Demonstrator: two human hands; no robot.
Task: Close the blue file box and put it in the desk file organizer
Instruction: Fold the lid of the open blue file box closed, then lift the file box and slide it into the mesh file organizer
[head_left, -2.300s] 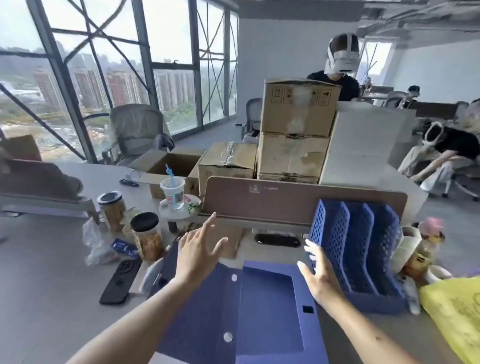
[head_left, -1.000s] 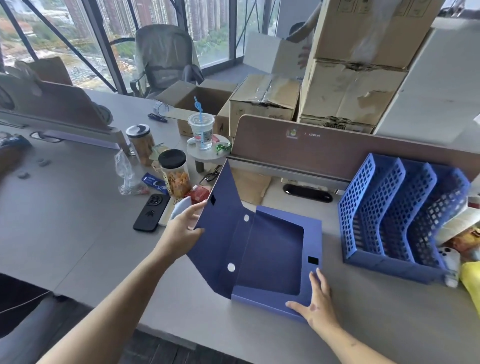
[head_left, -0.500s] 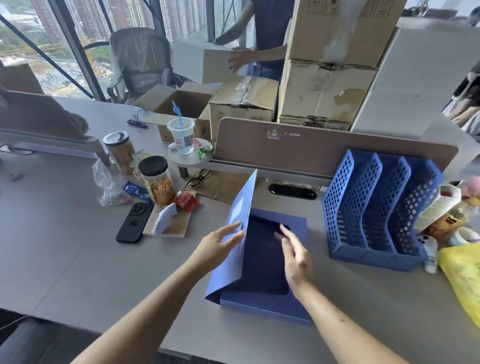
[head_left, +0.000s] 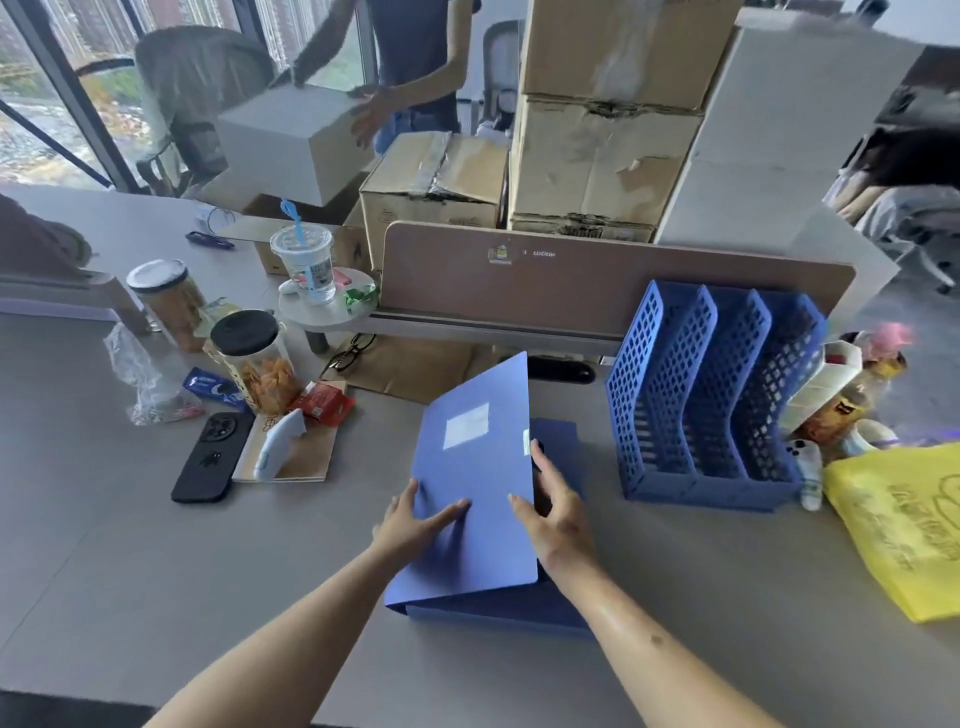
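Observation:
The blue file box (head_left: 478, 499) lies flat on the grey desk in front of me, its lid with a white label lowered almost onto the base, a gap still showing along the right side. My left hand (head_left: 415, 519) presses flat on the lid's near left part. My right hand (head_left: 556, 514) holds the lid's right edge, fingers curled over it. The blue desk file organizer (head_left: 711, 395), with three upright mesh slots, stands to the right of the box, apart from it.
A black phone (head_left: 208, 457), notebook (head_left: 291, 452), snack jars (head_left: 254, 358) and a drink cup (head_left: 306, 265) crowd the left. A brown divider panel (head_left: 597, 275) runs behind. A yellow bag (head_left: 904, 519) and bottles sit right of the organizer. Someone handles a white carton (head_left: 291, 135) behind the desk.
The lid has swung from upright down over the base. My left hand moved onto the lid's top and my right hand shifted from inside the box to the lid's right edge.

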